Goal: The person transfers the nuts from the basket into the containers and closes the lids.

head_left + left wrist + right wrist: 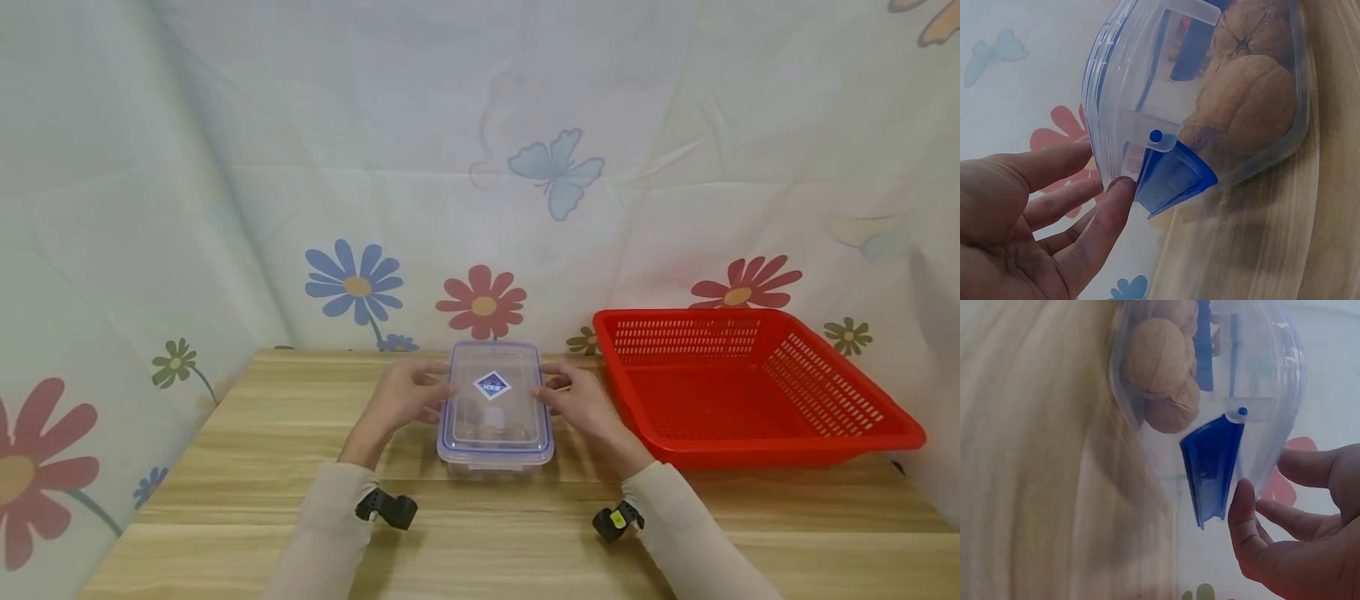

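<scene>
A clear plastic food container [498, 468] stands on the table between both hands. Its clear lid [468, 362], edged in blue and bearing a diamond-shaped label [492, 385], is on top. Walnuts [1247, 100] show through the wall in both wrist views. My left hand [405, 396] pinches the lid's left edge, fingers beside a blue side latch [1175, 178] that sticks outward. On the other side my right hand [581, 398] pinches the right edge, its fingers close to another blue latch [1213, 462], likewise swung out. Parts of the far fingers are hidden behind the lid.
A red plastic basket [750, 450] with slotted walls stands on the right, close to my right hand. The wooden table [247, 492] ends at the back against a flower-printed cloth [420, 200].
</scene>
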`<state>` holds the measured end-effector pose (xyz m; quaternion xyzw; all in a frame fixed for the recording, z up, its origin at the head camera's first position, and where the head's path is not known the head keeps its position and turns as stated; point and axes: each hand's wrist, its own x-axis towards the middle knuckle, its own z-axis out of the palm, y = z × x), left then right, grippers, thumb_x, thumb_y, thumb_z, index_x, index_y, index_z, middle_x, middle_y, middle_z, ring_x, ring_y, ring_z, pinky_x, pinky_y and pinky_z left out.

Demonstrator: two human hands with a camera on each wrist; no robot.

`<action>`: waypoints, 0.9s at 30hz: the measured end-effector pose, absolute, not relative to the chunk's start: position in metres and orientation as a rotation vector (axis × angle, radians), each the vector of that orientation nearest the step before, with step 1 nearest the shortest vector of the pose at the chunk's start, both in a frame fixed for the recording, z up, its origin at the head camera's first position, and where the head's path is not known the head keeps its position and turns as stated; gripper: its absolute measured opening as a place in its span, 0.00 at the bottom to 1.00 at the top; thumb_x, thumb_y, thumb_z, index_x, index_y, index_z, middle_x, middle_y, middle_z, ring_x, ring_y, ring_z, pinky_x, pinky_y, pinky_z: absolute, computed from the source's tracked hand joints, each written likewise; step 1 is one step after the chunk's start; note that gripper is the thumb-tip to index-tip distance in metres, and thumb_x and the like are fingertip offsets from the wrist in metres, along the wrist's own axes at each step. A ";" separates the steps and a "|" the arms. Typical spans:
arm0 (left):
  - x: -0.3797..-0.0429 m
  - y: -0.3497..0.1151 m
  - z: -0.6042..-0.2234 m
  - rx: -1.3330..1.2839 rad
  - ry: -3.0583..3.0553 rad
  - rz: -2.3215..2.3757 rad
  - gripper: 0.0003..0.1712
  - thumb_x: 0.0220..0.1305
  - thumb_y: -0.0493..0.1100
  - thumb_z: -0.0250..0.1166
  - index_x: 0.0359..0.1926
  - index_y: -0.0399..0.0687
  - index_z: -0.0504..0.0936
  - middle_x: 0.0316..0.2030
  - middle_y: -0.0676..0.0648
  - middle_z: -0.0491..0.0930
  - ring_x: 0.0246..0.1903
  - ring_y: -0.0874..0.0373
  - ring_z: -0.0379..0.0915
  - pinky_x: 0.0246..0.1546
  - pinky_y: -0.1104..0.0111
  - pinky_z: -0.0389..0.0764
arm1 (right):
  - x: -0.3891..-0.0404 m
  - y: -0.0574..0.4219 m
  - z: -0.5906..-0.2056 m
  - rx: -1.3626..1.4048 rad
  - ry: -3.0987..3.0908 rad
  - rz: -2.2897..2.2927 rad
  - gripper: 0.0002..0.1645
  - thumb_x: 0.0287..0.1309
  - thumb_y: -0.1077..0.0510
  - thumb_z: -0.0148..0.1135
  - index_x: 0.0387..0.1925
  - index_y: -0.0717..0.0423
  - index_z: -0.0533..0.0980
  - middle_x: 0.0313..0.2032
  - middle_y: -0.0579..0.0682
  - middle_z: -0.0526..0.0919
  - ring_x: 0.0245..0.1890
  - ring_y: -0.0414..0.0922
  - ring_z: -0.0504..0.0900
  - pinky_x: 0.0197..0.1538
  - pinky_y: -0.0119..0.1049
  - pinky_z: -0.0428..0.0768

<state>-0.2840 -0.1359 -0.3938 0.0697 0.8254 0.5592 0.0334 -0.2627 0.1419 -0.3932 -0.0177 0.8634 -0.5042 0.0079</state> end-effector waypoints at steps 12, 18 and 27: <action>-0.286 -0.139 -0.398 0.145 2.443 1.808 0.26 0.69 0.36 0.73 0.67 0.36 0.81 0.51 0.30 0.86 0.40 0.44 0.89 0.37 0.55 0.92 | -0.263 0.137 -0.400 -0.003 2.637 -1.709 0.30 0.71 0.60 0.69 0.71 0.60 0.75 0.54 0.64 0.82 0.42 0.56 0.87 0.55 0.54 0.88; -0.286 -0.143 -0.399 0.133 2.443 1.795 0.28 0.70 0.39 0.73 0.67 0.37 0.80 0.54 0.30 0.84 0.46 0.41 0.87 0.45 0.50 0.91 | -0.263 0.136 -0.403 0.053 2.614 -1.706 0.33 0.72 0.56 0.68 0.73 0.60 0.72 0.61 0.66 0.80 0.56 0.61 0.83 0.61 0.56 0.84; -0.286 -0.144 -0.404 0.191 2.437 1.756 0.27 0.72 0.44 0.70 0.67 0.37 0.81 0.52 0.34 0.87 0.42 0.45 0.87 0.43 0.50 0.91 | -0.264 0.137 -0.404 0.064 2.553 -1.706 0.37 0.73 0.52 0.66 0.73 0.68 0.68 0.63 0.71 0.78 0.58 0.64 0.83 0.65 0.57 0.81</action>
